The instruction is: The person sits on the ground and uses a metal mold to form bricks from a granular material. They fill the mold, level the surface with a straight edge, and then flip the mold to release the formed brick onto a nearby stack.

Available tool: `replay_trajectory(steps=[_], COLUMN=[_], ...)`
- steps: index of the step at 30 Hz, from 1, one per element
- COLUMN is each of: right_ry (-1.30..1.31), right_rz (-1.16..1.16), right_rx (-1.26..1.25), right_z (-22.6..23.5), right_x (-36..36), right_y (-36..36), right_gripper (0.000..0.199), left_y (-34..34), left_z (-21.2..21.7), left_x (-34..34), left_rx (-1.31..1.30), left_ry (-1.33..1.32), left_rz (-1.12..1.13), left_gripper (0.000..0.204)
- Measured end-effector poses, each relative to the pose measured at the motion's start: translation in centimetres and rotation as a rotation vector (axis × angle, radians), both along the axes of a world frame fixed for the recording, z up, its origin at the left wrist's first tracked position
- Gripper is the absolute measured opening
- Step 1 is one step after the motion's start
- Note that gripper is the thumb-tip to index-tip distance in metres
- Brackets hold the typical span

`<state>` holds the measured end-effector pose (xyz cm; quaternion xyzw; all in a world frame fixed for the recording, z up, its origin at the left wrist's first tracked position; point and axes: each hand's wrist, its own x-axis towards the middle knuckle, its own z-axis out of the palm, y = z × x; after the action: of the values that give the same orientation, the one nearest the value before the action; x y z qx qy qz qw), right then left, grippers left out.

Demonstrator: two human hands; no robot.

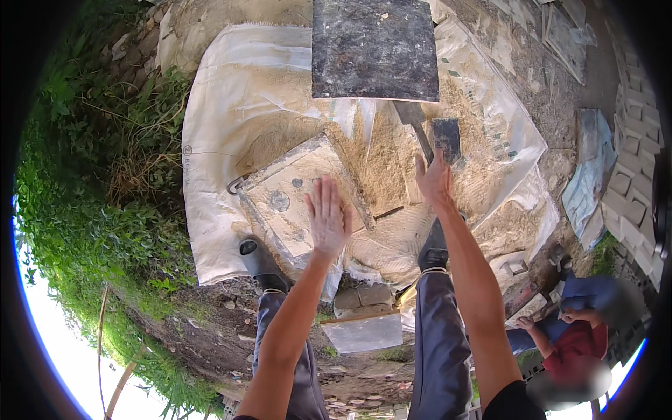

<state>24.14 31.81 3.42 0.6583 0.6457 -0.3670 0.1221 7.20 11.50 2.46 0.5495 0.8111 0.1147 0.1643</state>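
Note:
My left hand is spread flat, fingers stretched, over a square pale box-like mould coated in tan powder, with dark round spots on its face. I cannot tell whether the palm touches it. A metal hook sticks out from the mould's left corner. On the right, my right hand has the narrow end of a dark flat metal blade between thumb and fingers. The blade's far end passes under a black scuffed board. A small black block lies just beyond my right hand.
Tan powder covers a white woven sheet. A thin dark rod lies beside the mould. My boots stand at the sheet's near edge. Plants grow left; a person in red sits right, below stacked pale blocks.

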Motion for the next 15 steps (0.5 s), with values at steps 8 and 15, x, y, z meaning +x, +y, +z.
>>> replay_trajectory(steps=[8, 15], right_ry=[0.272, 0.38], right_rz=[-0.019, -0.006], right_rx=[0.081, 0.025], right_z=[5.7, 8.9], right_x=[4.4, 0.5], right_y=[-7.1, -11.9], right_gripper=[0.032, 0.022], left_y=[0.8, 1.2], left_z=[0.1, 0.4], left_x=[-3.8, -5.1], left_rx=[0.033, 0.109], left_ry=[0.09, 0.012], left_rz=[0.012, 0.101], left_gripper=[0.069, 0.071])
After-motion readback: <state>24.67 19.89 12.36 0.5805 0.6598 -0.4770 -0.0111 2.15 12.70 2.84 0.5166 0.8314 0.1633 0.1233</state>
